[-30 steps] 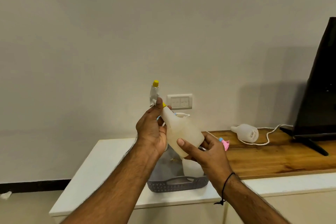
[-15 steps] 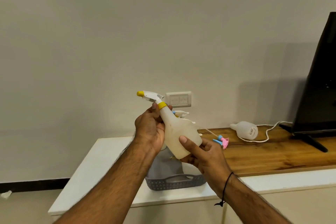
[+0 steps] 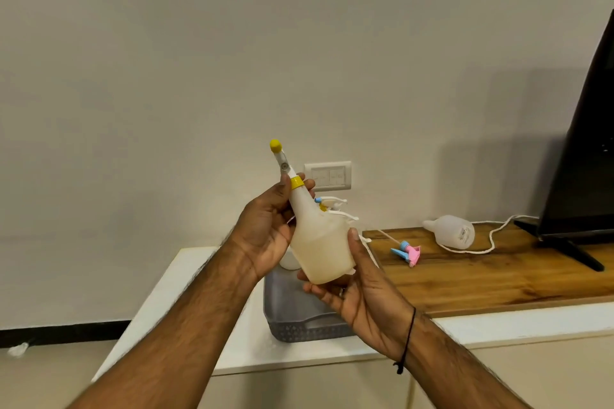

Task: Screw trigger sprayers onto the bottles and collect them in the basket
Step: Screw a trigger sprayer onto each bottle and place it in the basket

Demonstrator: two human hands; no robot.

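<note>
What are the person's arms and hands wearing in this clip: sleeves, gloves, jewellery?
Both forearms are bare to the edge of the picture, with no sleeves or gloves in view. The left hand wears nothing visible. The right hand has a thin black thread tied round its wrist, a knotted end hanging down, and what looks like a ring on one of its fingers.

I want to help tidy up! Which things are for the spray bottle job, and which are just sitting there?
For the job: held bottle, yellow-collared sprayer, grey basket, pink and blue sprayer, capless bottle lying down.

Just there: television, white cable, wall switch plate.
</note>
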